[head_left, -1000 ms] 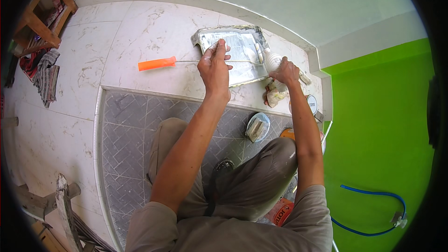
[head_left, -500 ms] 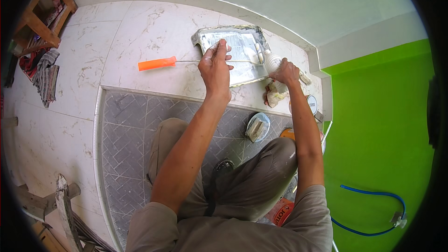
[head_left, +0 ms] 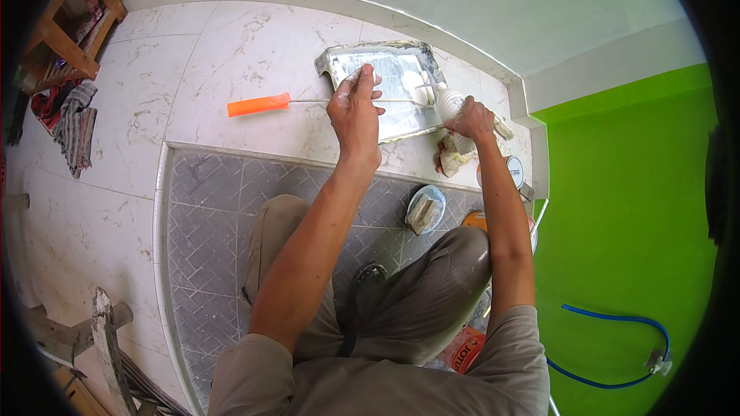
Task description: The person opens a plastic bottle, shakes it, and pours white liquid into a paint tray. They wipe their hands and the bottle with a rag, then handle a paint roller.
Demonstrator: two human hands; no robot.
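A paint tray (head_left: pixel 397 58) coated in white lies on the pale tiled ledge. My left hand (head_left: pixel 353 112) is over its left part, fingers partly curled; what they grip, if anything, is hidden. An orange-handled roller frame (head_left: pixel 254 104) lies with its metal rod reaching across the tray, behind that hand. My right hand (head_left: pixel 474 117) is closed on a white ridged container (head_left: pixel 451 100) at the tray's right side, with white paint (head_left: pixel 416 85) at its mouth. A crumpled stained cloth (head_left: pixel 455 156) sits below it, and a brush (head_left: pixel 502 128) lies partly hidden behind the hand.
A tub with a scraper (head_left: pixel 422 212) stands on the grey floor, near cans (head_left: pixel 512 169) and a red bucket (head_left: pixel 459 350). Left are a wooden rack (head_left: pixel 69 46), cloths (head_left: pixel 73 119) and a weathered timber (head_left: pixel 108 331). A blue hose (head_left: pixel 617 316) hangs at the green wall.
The white patch in the tray beside the container's mouth has become broader. Both my hands stay in nearly the same places.
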